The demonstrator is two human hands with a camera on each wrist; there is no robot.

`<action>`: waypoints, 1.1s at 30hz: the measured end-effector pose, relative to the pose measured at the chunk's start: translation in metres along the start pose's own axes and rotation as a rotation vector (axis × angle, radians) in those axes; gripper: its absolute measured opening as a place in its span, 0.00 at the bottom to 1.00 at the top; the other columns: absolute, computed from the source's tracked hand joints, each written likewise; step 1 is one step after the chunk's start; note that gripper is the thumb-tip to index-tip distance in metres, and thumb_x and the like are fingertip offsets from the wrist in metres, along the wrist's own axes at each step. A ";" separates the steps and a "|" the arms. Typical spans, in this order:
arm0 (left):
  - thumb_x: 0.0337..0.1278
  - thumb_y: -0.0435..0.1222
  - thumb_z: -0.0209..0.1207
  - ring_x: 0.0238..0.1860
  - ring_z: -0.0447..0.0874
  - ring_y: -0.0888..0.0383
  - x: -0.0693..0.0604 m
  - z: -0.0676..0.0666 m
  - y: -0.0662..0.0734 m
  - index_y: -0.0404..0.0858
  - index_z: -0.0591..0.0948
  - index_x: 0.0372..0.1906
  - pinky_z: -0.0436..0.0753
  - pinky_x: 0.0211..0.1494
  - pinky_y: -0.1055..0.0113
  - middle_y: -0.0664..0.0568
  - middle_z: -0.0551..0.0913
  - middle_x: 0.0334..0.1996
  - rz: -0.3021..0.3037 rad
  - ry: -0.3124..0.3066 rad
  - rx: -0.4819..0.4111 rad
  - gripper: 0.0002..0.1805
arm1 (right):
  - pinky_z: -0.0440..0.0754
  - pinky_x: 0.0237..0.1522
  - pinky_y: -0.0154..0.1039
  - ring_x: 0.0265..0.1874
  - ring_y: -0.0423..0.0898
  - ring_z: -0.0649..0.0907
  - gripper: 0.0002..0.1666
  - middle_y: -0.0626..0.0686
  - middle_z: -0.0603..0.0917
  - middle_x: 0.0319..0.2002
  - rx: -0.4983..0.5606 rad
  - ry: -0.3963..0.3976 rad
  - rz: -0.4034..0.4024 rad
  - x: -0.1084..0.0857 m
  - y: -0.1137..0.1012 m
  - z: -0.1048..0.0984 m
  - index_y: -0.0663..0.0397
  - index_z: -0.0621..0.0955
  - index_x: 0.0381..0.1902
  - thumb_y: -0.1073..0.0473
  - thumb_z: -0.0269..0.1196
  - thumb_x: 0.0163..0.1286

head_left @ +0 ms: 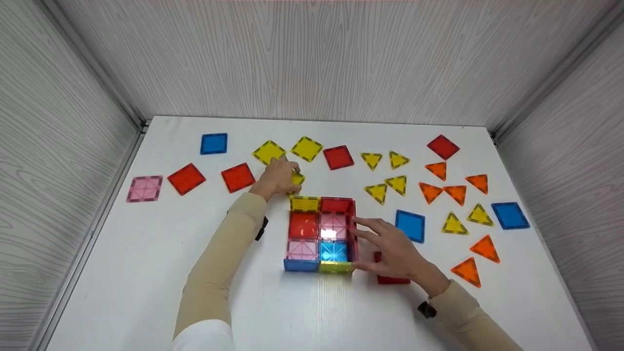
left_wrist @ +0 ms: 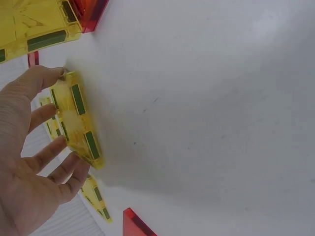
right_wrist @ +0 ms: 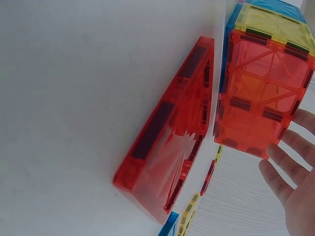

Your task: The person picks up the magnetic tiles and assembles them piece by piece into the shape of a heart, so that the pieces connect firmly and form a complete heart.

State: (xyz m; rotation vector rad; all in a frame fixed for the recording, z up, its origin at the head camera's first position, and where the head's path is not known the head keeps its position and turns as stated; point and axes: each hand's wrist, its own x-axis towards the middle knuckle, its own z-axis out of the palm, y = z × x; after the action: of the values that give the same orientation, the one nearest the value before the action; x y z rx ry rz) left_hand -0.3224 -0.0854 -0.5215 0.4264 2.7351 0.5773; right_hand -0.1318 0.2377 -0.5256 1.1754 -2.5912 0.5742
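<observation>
My left hand point(head_left: 279, 176) pinches a yellow square magnetic tile point(left_wrist: 74, 118) by its edges, thumb at one end and fingertips at the other, just behind a low open box of tiles. The box has a floor of red, pink and blue squares, and upright walls: blue point(head_left: 301, 265) and yellow at the front, yellow point(head_left: 305, 204) and red at the back, red point(right_wrist: 261, 108) on the right. Its left side shows no wall. Loosely spread, the fingers of my right hand point(head_left: 392, 246) rest at the red right wall. Beneath that hand lies a red square tile point(head_left: 394, 280), partly hidden.
Yellow squares point(head_left: 306, 148), red squares point(head_left: 186, 179), a blue square point(head_left: 214, 144) and a pink square point(head_left: 145, 188) lie behind and left. Yellow triangles point(head_left: 454, 224), orange triangles point(head_left: 467, 271) and blue squares point(head_left: 410, 225) are at right. Panels enclose the white table point(head_left: 302, 317).
</observation>
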 end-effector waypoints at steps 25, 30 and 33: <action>0.66 0.48 0.69 0.66 0.75 0.42 -0.079 -0.010 -0.047 0.45 0.80 0.67 0.81 0.68 0.48 0.45 0.78 0.67 -0.051 0.230 -0.606 0.27 | 0.88 0.59 0.52 0.68 0.50 0.81 0.46 0.53 0.78 0.74 -0.025 -0.035 0.051 -0.001 0.000 -0.001 0.42 0.78 0.72 0.32 0.75 0.60; 0.69 0.47 0.68 0.67 0.78 0.43 -0.099 0.005 -0.046 0.46 0.80 0.67 0.83 0.69 0.50 0.46 0.79 0.68 -0.069 0.222 -0.716 0.25 | 0.88 0.59 0.52 0.68 0.50 0.81 0.46 0.53 0.78 0.74 -0.024 -0.035 0.050 0.000 -0.001 0.000 0.43 0.79 0.72 0.32 0.74 0.60; 0.70 0.46 0.66 0.66 0.80 0.43 -0.109 0.015 -0.045 0.46 0.80 0.67 0.85 0.67 0.52 0.45 0.79 0.69 -0.075 0.216 -0.785 0.24 | 0.88 0.58 0.52 0.68 0.50 0.81 0.46 0.53 0.78 0.74 -0.029 -0.034 0.044 0.001 -0.002 0.000 0.43 0.79 0.72 0.31 0.73 0.61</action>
State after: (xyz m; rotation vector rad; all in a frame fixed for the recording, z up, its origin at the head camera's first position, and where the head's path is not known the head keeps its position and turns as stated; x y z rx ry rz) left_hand -0.2284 -0.1579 -0.5279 0.0610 2.4180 1.6476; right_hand -0.1307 0.2363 -0.5245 1.1316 -2.6508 0.5273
